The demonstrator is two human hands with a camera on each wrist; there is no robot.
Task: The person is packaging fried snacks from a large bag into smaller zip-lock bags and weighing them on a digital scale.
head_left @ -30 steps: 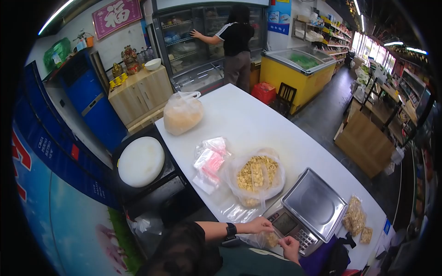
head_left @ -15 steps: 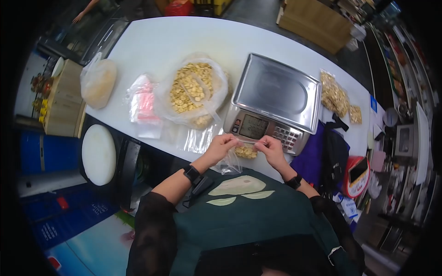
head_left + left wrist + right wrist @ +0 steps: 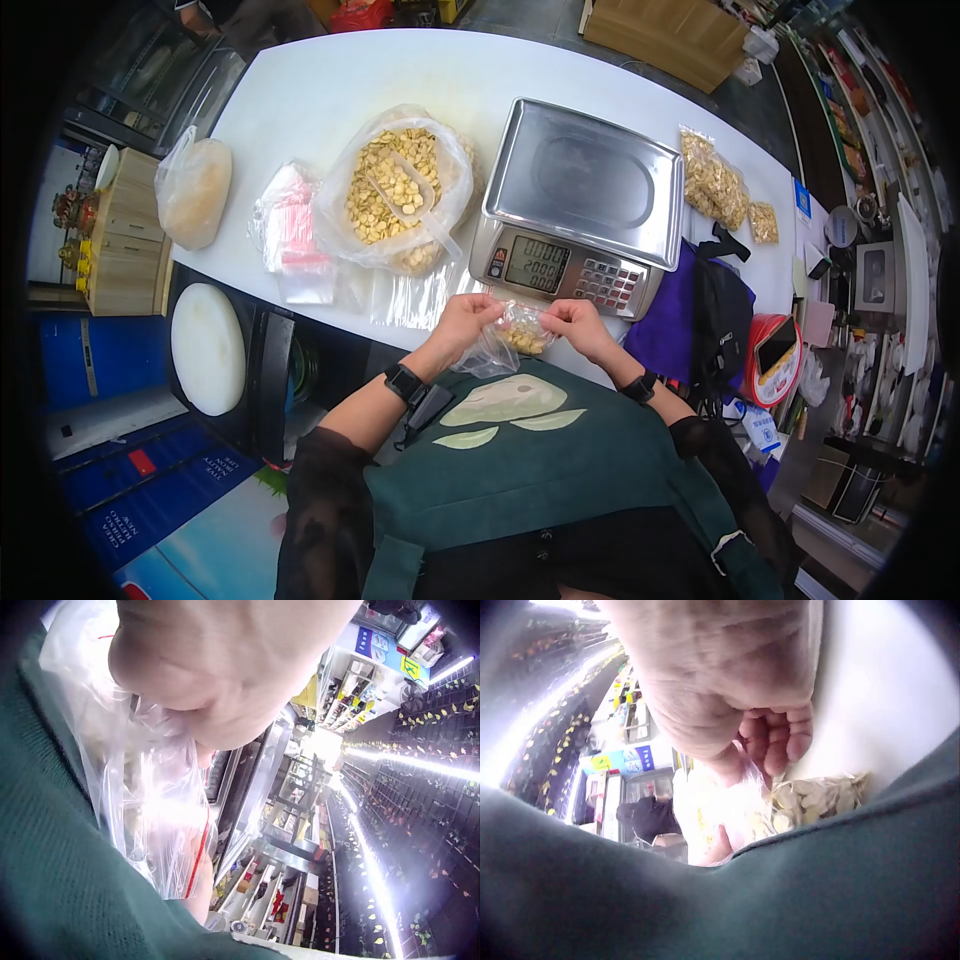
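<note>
Close to the front edge of the table, a small clear zip bag [image 3: 525,340] with pale yellow dried slices inside is held between both hands. My left hand [image 3: 463,324] pinches its top at one side, while my right hand [image 3: 582,325] pinches the other side. In the left wrist view, loose clear plastic [image 3: 146,802] with a red zip line hangs below the left hand. Slices in the bag [image 3: 806,804] show under the right hand's curled fingers in the right wrist view. Just behind the hands stands a digital scale [image 3: 585,185] with its display lit.
A large open plastic bag [image 3: 335,215] of the same slices holds a clear scoop [image 3: 398,185]. Stacked zip bags [image 3: 298,225] lie left of it, near a tied bag [image 3: 195,195]. Filled bags [image 3: 712,180] and a purple-and-black bag [image 3: 690,320] lie to the right.
The head view has swung down towards the table and hands. Both hands keep pinching the zip bag; the left hand sat nearer the scale's display a second ago.
</note>
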